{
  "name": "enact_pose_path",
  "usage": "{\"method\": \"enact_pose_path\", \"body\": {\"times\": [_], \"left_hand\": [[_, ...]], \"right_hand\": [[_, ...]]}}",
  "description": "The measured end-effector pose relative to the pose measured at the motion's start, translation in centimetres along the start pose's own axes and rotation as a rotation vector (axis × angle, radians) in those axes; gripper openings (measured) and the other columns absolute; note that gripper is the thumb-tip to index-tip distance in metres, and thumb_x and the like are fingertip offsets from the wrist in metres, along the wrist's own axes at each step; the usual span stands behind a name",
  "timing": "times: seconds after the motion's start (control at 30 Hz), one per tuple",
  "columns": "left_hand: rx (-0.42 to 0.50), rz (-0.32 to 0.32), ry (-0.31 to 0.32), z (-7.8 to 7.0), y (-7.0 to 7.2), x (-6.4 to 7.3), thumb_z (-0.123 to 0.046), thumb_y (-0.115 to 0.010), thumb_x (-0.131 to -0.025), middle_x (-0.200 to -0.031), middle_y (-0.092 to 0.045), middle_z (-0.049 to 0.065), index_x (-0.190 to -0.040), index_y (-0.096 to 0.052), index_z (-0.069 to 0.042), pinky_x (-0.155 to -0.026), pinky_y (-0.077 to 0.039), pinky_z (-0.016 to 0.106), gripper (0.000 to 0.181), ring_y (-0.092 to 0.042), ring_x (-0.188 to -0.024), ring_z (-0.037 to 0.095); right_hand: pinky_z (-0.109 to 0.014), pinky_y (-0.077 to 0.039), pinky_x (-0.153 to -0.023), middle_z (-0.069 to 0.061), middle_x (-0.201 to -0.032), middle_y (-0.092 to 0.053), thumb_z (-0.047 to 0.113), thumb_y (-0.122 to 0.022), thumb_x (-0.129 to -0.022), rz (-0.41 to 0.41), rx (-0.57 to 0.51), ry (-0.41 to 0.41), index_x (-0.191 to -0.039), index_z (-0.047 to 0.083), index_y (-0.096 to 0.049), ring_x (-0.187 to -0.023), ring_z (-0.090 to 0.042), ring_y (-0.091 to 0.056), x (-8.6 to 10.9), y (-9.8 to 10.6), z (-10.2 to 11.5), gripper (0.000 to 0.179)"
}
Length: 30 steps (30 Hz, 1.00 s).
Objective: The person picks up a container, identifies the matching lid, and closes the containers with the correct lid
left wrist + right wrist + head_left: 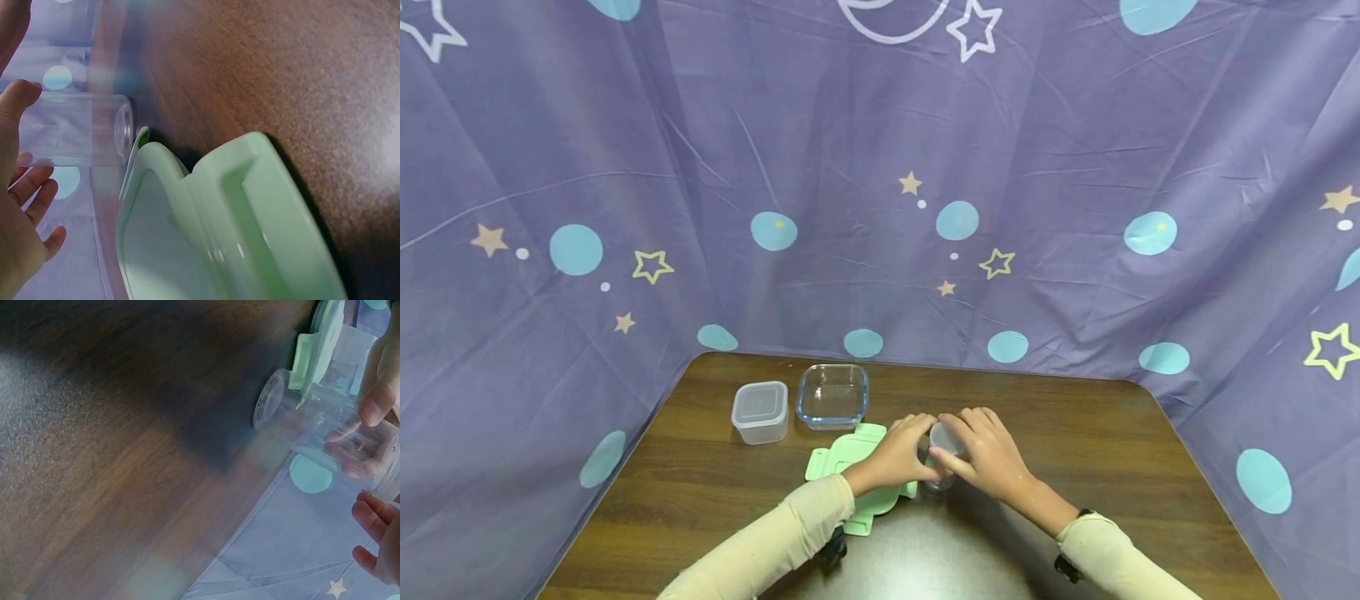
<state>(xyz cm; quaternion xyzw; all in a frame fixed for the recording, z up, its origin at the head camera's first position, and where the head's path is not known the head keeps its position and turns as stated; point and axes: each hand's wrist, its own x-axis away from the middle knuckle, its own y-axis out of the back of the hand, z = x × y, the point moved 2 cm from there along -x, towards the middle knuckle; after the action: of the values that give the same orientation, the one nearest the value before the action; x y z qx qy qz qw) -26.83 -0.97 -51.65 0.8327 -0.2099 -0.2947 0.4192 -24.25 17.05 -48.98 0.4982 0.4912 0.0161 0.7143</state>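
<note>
A clear cylindrical jar (940,481) stands on the table between both hands, its translucent round lid (946,437) facing up. My left hand (897,454) grips the jar's side; in the left wrist view its thumb lies over the clear wall (75,131) and the other fingers curl below. From the right, my right hand (988,454) holds the top around the lid, thumb in front and fingers behind. In the right wrist view the left fingers show through the jar (300,422). A green lid (850,450) with side flaps lies beneath the left forearm, partly covered by it.
A square glass container (832,423) stands uncovered behind the green lid. To its left is a smaller translucent plastic container (763,432) with its lid on. The brown wooden table (1075,442) meets a purple patterned curtain (865,275) at the back and sides.
</note>
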Motion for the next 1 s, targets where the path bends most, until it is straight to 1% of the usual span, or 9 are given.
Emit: {"method": "enact_pose_path", "body": {"times": [0.37,0.5,0.73,0.9,1.0], "left_hand": [[-0.012,-0.011,-0.005,0.0,0.0,-0.1,-0.040,-0.087,-0.076,-0.113,-0.067,-0.005,-0.126,-0.060,-0.016,-0.091,-0.048,0.034,0.061,-0.059,-0.103,0.012],[-0.023,-0.031,-0.018,0.0,0.1,-0.2,-0.039,-0.087,-0.075,-0.111,-0.067,-0.004,-0.125,-0.061,-0.015,-0.090,-0.049,0.034,0.062,-0.060,-0.101,0.012],[-0.012,-0.062,-0.027,0.1,0.5,-0.5,-0.040,-0.089,-0.074,-0.111,-0.067,-0.003,-0.124,-0.061,-0.013,-0.092,-0.049,0.036,0.063,-0.060,-0.102,0.013],[0.003,-0.075,-0.035,0.1,1.5,-0.7,-0.040,-0.088,-0.074,-0.113,-0.068,-0.002,-0.123,-0.062,-0.013,-0.094,-0.049,0.038,0.062,-0.061,-0.103,0.014],[0.004,-0.083,-0.038,0.1,2.1,-0.8,-0.041,-0.088,-0.075,-0.115,-0.068,-0.001,-0.125,-0.062,-0.013,-0.096,-0.049,0.040,0.063,-0.061,-0.104,0.015]], "right_hand": [[-0.043,-0.049,-0.090,-0.004,-0.092,-0.064,0.055,-0.063,-0.094,-0.006,0.014,0.005,-0.116,0.007,-0.071,-0.085,-0.022,-0.059,-0.1,0.0,0.0,0.053],[-0.043,-0.049,-0.092,-0.004,-0.093,-0.065,0.055,-0.063,-0.094,0.003,0.015,-0.003,-0.118,0.008,-0.070,-0.086,-0.022,-0.060,-0.2,0.0,0.0,0.053],[-0.045,-0.048,-0.097,-0.007,-0.104,-0.068,0.059,-0.057,-0.096,0.021,-0.006,-0.047,-0.134,0.006,-0.063,-0.098,-0.026,-0.062,-0.4,0.3,0.1,0.065],[-0.047,-0.048,-0.098,-0.008,-0.114,-0.067,0.063,-0.052,-0.098,0.024,-0.025,-0.075,-0.144,0.007,-0.055,-0.105,-0.027,-0.062,-0.9,0.8,0.1,0.072],[-0.048,-0.049,-0.098,-0.010,-0.118,-0.066,0.064,-0.049,-0.099,0.021,-0.035,-0.090,-0.147,0.007,-0.052,-0.107,-0.028,-0.062,-1.2,1.1,0.1,0.075]]}}
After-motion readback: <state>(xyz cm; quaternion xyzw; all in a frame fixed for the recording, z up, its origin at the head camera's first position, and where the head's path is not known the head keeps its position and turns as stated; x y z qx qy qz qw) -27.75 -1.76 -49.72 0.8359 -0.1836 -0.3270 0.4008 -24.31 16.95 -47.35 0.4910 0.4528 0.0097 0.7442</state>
